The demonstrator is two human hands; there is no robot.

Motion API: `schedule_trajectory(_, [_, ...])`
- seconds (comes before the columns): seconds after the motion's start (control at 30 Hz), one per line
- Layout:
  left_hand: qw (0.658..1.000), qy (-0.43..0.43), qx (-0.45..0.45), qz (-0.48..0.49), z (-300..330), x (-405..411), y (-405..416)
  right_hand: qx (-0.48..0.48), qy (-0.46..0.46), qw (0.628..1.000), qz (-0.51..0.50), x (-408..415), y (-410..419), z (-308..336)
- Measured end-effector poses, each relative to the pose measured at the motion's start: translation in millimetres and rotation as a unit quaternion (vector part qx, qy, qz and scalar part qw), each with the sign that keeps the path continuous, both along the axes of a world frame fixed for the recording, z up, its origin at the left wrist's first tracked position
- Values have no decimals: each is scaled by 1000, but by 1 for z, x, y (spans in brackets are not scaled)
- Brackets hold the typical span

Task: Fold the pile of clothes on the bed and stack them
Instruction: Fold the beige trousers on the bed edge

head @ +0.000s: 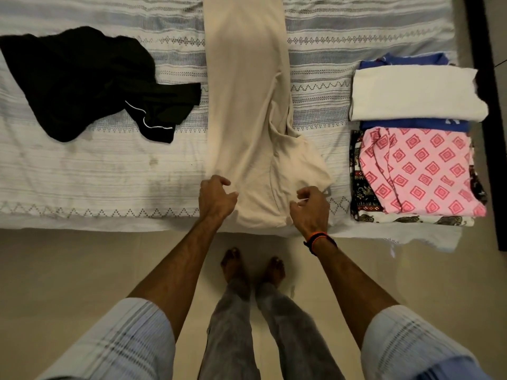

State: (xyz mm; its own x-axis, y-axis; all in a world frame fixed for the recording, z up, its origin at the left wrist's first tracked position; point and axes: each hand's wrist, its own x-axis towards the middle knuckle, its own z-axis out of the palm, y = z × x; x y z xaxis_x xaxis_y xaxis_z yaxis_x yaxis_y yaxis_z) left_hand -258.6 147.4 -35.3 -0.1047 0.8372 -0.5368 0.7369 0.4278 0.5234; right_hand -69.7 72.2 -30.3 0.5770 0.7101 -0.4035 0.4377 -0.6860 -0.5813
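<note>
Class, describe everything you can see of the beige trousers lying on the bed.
The beige trousers look like soft, plain cloth, laid lengthwise across the striped bedsheet, running from the near edge out past the top of the picture. One leg seems folded over the other; the near right part bulges out with creases. The left hand and right hand, fingers curled, are at the near end, one on each side; whether they grip the cloth is unclear.
</note>
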Motion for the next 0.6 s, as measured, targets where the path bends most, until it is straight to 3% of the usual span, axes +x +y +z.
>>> schedule_trajectory(0.37, [996, -93, -19, 3, 6, 89, -11, 43, -25, 998, 44, 82, 52, 9])
schedule_trajectory(0.47, [993, -114, -27, 34, 1, 122, -9, -17, -21, 996, 86, 112, 72, -7])
schedule_trajectory(0.6, [985, -142, -50, 84, -7, 157, -9, -107, 54, 981, 153, 136, 85, -26])
